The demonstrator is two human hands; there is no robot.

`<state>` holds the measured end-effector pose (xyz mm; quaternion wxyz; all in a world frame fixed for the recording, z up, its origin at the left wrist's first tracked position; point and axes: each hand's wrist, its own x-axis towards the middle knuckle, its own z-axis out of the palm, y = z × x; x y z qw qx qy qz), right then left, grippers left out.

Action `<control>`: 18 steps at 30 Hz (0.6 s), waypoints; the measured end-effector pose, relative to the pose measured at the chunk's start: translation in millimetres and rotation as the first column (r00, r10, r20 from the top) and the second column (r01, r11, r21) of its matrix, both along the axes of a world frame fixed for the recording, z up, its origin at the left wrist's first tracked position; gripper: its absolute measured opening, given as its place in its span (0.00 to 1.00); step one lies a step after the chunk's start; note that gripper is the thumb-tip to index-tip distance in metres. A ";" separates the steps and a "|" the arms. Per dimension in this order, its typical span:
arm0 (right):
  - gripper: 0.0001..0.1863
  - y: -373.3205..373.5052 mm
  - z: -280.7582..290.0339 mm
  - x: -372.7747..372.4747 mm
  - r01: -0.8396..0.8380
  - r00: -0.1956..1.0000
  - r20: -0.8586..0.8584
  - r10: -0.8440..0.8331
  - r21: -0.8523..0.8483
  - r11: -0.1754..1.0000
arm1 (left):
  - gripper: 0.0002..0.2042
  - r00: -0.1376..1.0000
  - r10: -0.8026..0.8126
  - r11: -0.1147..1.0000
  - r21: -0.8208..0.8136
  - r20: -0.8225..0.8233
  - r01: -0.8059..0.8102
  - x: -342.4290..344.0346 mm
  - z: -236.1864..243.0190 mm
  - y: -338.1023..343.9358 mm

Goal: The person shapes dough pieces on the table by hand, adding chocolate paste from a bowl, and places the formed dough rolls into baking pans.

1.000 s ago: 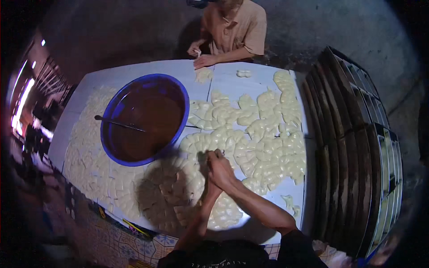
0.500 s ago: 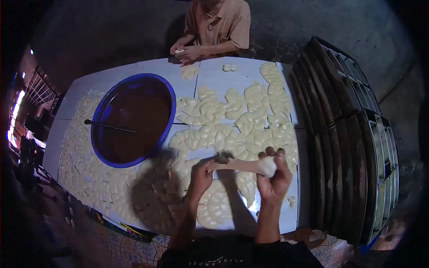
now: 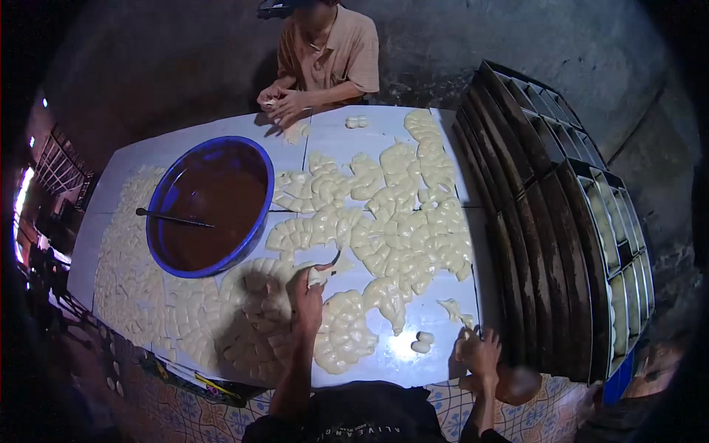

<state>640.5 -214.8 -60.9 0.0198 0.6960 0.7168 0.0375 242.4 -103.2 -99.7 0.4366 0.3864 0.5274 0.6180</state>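
The left hand (image 3: 306, 295) pinches a small dough piece (image 3: 317, 276) in its fingers beside the blue bowl (image 3: 210, 207) on the desk (image 3: 399, 354), so hold it softly, while the right hand (image 3: 480, 353) fingers curl at the edge, grip unclear.

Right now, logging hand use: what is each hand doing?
Left hand: closed on a dough piece.
Right hand: at the table edge; cannot be told.

Single head-worn fisheye view, looking steeply down, close over white table (image 3: 443, 347), edges curved
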 end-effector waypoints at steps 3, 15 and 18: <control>0.23 4.4 0.1 -14.0 0.308 0.605 -0.773 -0.188 0.010 0.951 | 0.11 0.989 0.068 0.997 0.037 0.131 -0.074 1.1 12.9 -7.2; 0.25 101.5 6.1 -237.7 -0.605 -0.130 -0.987 -0.090 0.007 0.796 | 0.12 0.730 0.127 0.959 0.271 -0.672 0.083 -3.5 51.6 -62.4; 0.15 71.5 16.8 -231.9 -0.655 0.021 -0.999 0.038 0.015 0.755 | 0.10 0.984 0.169 0.976 0.151 -0.054 -0.160 -2.5 75.7 -95.7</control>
